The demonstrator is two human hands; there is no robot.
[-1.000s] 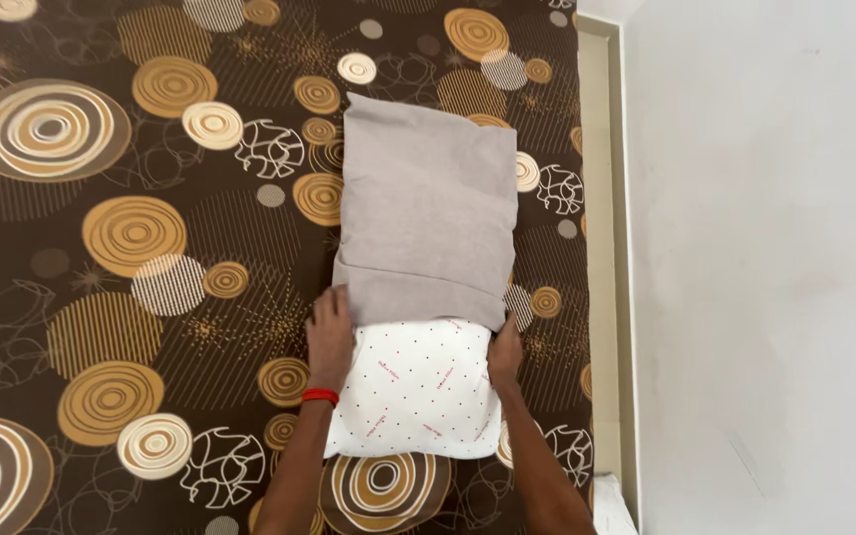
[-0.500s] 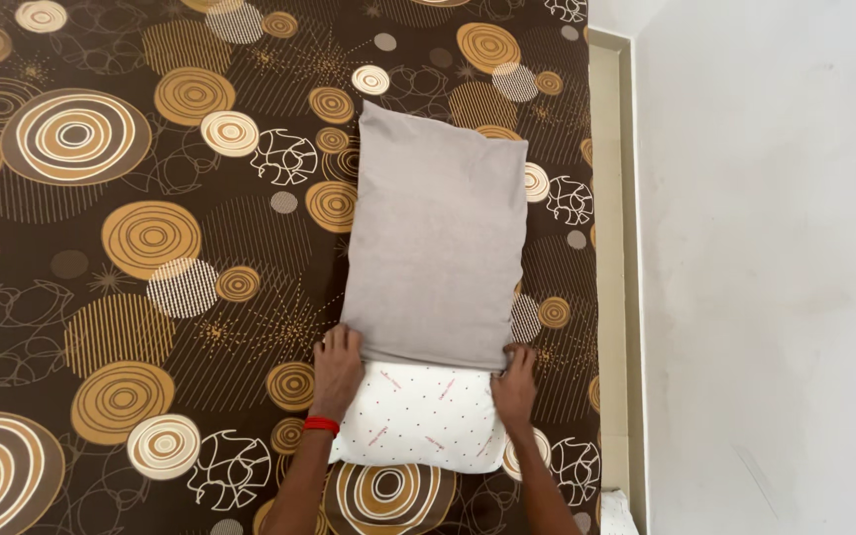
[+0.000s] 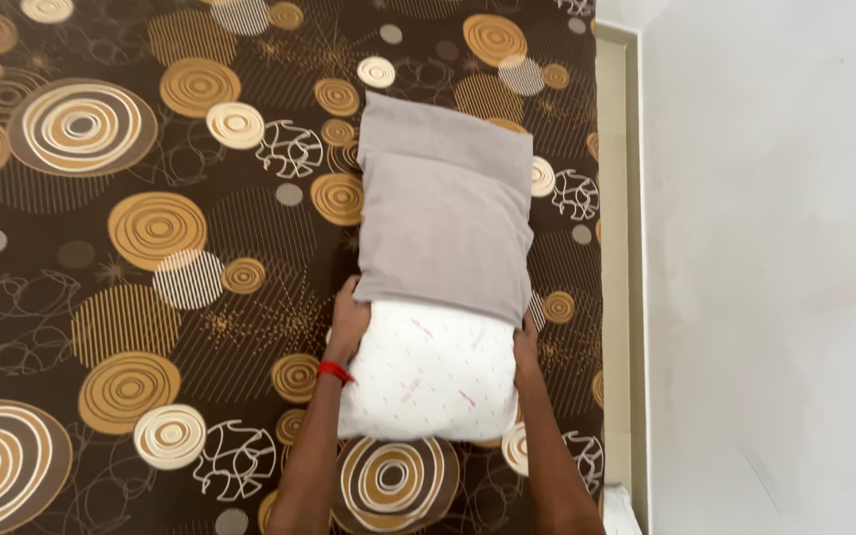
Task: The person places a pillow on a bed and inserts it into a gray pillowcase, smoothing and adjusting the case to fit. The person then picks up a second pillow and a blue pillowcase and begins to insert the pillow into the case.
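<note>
A white pillow (image 3: 428, 372) with small pink marks lies on a bed with a dark brown bedsheet (image 3: 131, 297) that has a pattern of golden and cream circles. The far part of the pillow is inside a grey pillowcase (image 3: 445, 213), and the near part is uncovered. The open edge of the pillowcase goes across the pillow, just beyond the hands. The left hand (image 3: 349, 325) holds the left side of the pillow at this edge; its fingers are bent around the side, and they touch both the white cloth and the grey cloth. There is a red band (image 3: 333, 372) on the left wrist. The right hand (image 3: 525, 342) holds the right side of the pillow in the same way, with the fingers closed on the edge, just under the corner of the pillowcase. Both forearms come from the bottom of the view, one at each side of the pillow. The far end of the pillowcase lies flat on the bedsheet and looks empty. At the right of the bed there is a pale frame edge (image 3: 614, 248), and beside it a white wall (image 3: 775, 258).
</note>
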